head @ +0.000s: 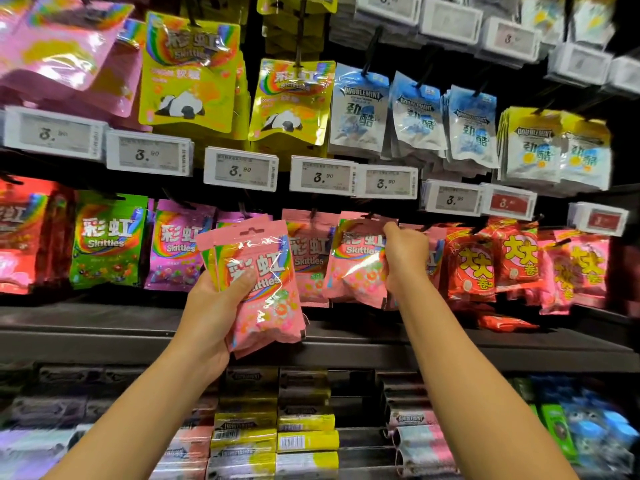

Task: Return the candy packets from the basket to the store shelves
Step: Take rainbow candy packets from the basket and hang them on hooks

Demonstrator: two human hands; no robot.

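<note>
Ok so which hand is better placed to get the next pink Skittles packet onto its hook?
Probably the right hand: it is already up at the hook row, gripping the pink packet hanging there. The left hand sits lower, its grip full with a stack of pink packets, so it serves better as the supply.

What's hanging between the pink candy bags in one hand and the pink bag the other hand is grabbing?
In the head view, another pink Skittles packet hangs on the shelf between the packets in the left hand and the one the right hand grips.
</note>
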